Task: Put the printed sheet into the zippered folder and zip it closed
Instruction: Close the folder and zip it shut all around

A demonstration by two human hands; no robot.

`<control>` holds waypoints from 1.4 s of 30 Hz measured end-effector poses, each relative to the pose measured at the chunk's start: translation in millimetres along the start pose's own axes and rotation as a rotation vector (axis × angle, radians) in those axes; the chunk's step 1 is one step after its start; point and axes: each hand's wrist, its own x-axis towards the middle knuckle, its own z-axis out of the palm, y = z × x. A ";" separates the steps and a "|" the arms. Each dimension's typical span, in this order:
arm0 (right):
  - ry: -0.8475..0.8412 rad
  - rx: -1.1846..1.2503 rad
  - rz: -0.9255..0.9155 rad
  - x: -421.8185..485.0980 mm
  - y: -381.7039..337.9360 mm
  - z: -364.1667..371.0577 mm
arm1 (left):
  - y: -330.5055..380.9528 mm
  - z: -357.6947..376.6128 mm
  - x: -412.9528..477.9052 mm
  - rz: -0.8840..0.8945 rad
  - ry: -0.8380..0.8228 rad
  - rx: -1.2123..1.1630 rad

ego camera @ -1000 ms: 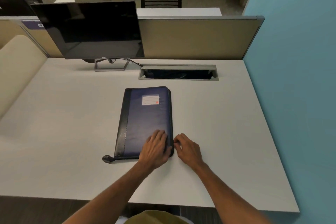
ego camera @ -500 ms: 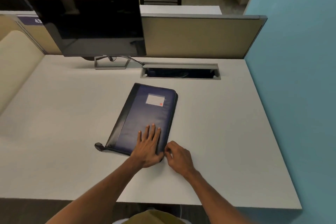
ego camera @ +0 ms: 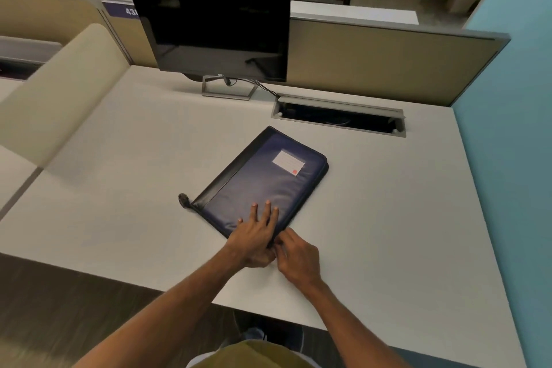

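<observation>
Zippered folder [ego camera: 263,185] lies closed and skewed on the desk [ego camera: 119,188], near centre; no printed sheet visible, presumably inside. Left hand [ego camera: 254,239] rests flat on the near corner, fingers [ego camera: 265,212] spread wide, gripping nothing. Right hand [ego camera: 298,257] sits just beside it at the folder's near edge, fingers pinched narrow, apparently on the zip pull, itself hidden. Judged step: zipping. Next move requires drawing the pull along the edge while the left hand steadies the folder.
</observation>
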 end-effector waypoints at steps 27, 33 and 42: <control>0.027 -0.006 0.209 -8.9 16.9 14.5 | -38.0 2.5 -23.8 -0.039 0.361 -0.191; 0.011 0.024 0.190 -7.8 6.8 15.3 | -30.6 39.5 -41.6 -0.783 0.686 -0.917; 0.015 0.136 0.256 -13.1 -23.1 29.0 | -12.0 67.3 -28.3 -0.947 0.520 -1.407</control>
